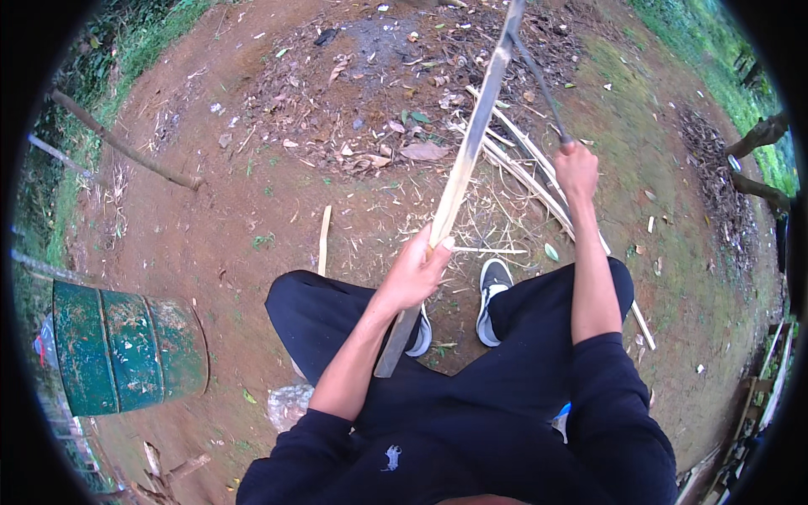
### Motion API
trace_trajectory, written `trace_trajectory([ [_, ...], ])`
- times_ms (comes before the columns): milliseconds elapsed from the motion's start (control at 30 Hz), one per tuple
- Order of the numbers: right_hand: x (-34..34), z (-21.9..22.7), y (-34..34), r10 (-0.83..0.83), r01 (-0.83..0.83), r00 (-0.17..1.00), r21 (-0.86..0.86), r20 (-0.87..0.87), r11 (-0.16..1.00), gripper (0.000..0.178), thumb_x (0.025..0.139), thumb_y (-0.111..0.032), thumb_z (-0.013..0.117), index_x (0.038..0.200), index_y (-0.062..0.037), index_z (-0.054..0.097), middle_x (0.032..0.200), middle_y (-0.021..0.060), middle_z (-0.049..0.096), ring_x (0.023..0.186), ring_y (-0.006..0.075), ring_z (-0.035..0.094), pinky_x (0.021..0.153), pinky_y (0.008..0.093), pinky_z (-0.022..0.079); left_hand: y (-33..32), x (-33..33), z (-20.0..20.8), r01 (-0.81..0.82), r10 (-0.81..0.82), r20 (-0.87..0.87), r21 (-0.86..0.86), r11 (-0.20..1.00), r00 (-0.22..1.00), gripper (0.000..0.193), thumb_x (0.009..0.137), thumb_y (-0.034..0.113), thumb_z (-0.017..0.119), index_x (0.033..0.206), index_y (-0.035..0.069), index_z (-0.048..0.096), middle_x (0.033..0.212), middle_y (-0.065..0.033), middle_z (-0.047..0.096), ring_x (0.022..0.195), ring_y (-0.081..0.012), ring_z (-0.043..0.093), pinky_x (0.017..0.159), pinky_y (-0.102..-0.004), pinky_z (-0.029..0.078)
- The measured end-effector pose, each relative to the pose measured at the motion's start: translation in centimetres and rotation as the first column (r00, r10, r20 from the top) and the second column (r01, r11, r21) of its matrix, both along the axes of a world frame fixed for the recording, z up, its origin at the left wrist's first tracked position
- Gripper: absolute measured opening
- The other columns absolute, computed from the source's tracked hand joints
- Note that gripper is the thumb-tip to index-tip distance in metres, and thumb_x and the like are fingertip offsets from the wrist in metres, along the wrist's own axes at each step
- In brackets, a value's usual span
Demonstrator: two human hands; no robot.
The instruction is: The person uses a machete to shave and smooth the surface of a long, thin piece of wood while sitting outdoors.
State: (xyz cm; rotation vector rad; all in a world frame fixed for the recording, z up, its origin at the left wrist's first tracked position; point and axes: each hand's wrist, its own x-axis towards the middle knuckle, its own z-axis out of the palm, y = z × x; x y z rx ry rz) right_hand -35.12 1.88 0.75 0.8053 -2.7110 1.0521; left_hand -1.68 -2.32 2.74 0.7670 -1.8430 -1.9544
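Viewing remotely, I clasp a flat, dark-streaked wooden slat (461,181) through my left grip (419,268), right grip (577,171) clutching a knife (539,77).

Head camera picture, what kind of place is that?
Probably an outdoor dirt yard: there's bare brown ground, a big green drum on the left, and leafy plants around the edges.

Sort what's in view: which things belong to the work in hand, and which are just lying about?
Apparently in the work:
- long wooden strip, in left hand
- thin dark tool, in right hand
- probably pale strips on the ground

Apparently just lying about:
- green drum
- large dry leaf
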Motion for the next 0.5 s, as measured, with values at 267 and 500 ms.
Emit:
trace_trajectory([
  [267,5.0,1.7,1.1,0.143,-0.080,0.969,-0.293,0.202,0.953,0.025,0.078,-0.019,0.067,0.068,0.0026,0.058,0.058,0.0097,0.059,0.055,0.0191,0.055,0.059,0.0381,0.046,-0.2,-0.5,1.5,0.202,-0.133,-0.228,0.317,0.926,0.965,0.029,0.106,0.028,0.048,0.114,0.000,0.047,0.077,-0.0031,0.050,0.042,-0.0054,0.044,0.037,-0.0224,0.044],
  [500,10.3,2.1,2.4,0.562,-0.317,0.613,-0.479,0.555,0.819,0.044,0.089,-0.032,0.075,0.059,-0.0096,0.052,0.053,-0.0096,0.044,0.050,0.0035,0.035,0.046,0.0281,0.026,-1.2,-0.2,1.2,0.201,-0.056,-0.346,0.399,0.895,0.936,0.069,0.103,0.058,0.020,0.118,-0.005,0.044,0.074,-0.0005,0.044,0.038,-0.0034,0.040,0.029,-0.0186,0.038],
])
